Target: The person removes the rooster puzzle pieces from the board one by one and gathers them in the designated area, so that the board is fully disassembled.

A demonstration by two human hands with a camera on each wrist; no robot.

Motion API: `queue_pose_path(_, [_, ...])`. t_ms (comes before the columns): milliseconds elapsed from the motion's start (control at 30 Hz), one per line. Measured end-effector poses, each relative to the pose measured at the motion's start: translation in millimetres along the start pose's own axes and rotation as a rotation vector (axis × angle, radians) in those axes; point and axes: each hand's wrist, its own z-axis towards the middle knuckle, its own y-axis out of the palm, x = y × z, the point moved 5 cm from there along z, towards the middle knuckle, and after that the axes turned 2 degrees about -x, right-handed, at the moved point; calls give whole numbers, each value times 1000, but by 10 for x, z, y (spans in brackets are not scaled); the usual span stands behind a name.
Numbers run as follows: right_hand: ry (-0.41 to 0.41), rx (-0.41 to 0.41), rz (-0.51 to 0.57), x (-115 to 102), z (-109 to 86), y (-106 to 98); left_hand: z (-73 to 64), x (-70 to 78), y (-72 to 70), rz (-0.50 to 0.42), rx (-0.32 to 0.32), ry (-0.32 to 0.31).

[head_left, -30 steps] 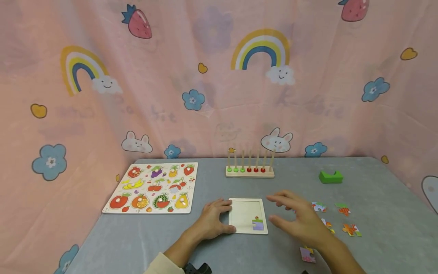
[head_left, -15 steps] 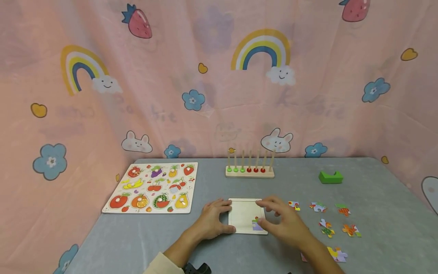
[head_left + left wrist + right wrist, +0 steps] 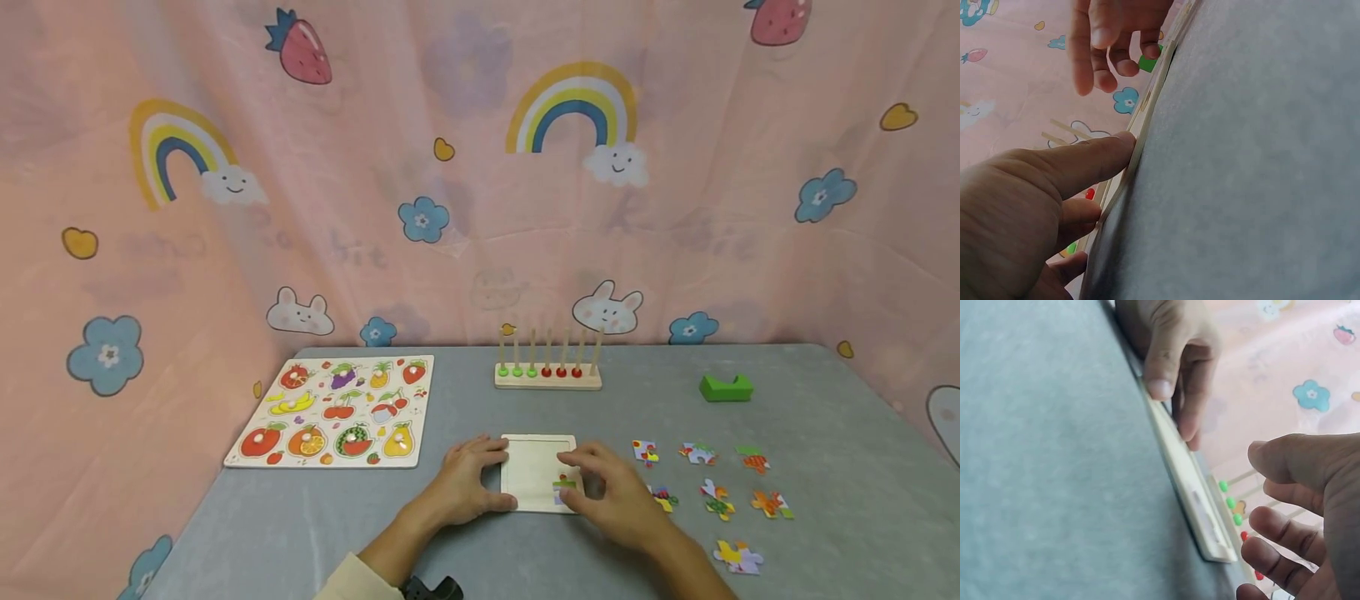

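Note:
A square wooden puzzle tray (image 3: 525, 471) lies at the middle front of the table. Purple-and-green puzzle pieces (image 3: 564, 482) fill its lower right corner, partly behind my right fingers. My left hand (image 3: 467, 483) grips the tray's left edge, thumb low and fingers higher up; the left wrist view has that thumb (image 3: 1107, 156) on the rim. Over the tray's right side hovers my right hand (image 3: 617, 498), holding nothing. Its thumb (image 3: 1279, 459) and fingers are spread apart in the right wrist view. Loose jigsaw pieces (image 3: 738, 557) lie right of it, one partly behind the hand.
A fruit peg puzzle board (image 3: 352, 408) lies at the left. Toward the back stands a wooden peg rack (image 3: 547, 382) with green and red beads. A green notched block (image 3: 726, 388) sits at the back right. A patterned pink curtain (image 3: 480, 250) hangs behind the table.
My right hand has moved left from beside the tray to over its right side. Loose pieces behind it have come into view, while the purple one near the front is now hidden. My left hand stays put.

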Motion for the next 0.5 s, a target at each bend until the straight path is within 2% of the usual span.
queue_pose_path(267, [-14, 3, -91, 76, -9, 79, -5, 4, 5, 9, 1, 0])
queue_pose_path(500, [45, -69, -202, 65, 4, 123, 5, 13, 0, 10, -4, 0])
